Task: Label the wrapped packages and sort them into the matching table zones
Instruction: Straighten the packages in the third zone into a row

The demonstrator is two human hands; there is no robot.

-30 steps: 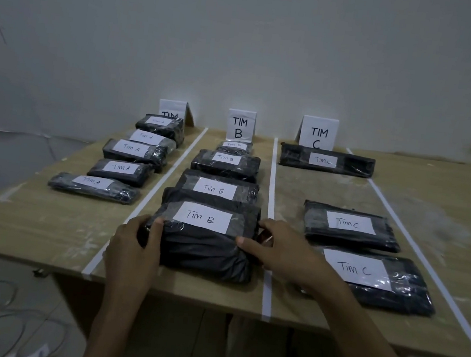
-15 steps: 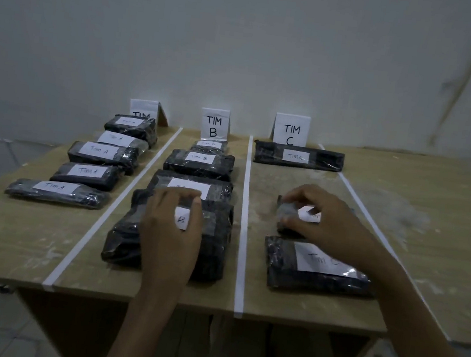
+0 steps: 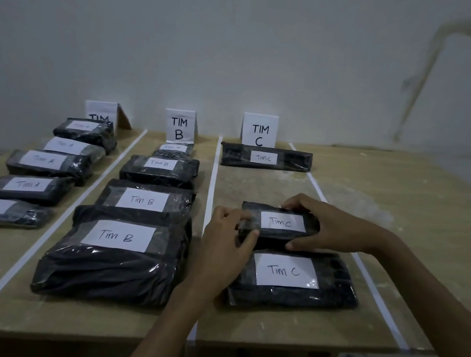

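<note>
Black wrapped packages with white labels lie in three taped zones on a wooden table [image 3: 417,216]. In zone C, the middle "Tim C" package [image 3: 282,223] is held at both ends: my left hand [image 3: 224,250] grips its left end, my right hand [image 3: 331,229] curls round its right end. In front of it lies a larger "Tim C" package [image 3: 290,275]. A long "Tim C" package [image 3: 266,158] sits at the back. The big "Tim B" package [image 3: 114,255] lies at the front of zone B.
Standing cards read "TIM B" [image 3: 179,127] and "TIM C" [image 3: 259,131]; a third card [image 3: 101,111] at the left is partly hidden. Several "Tim A" packages [image 3: 48,161] fill the left zone. White tape strips [image 3: 213,176] divide the zones. The table's front edge is close.
My left hand left the front "Tim B" package and crossed to zone C. Both hands now hold the middle "Tim C" package. The view shifted right.
</note>
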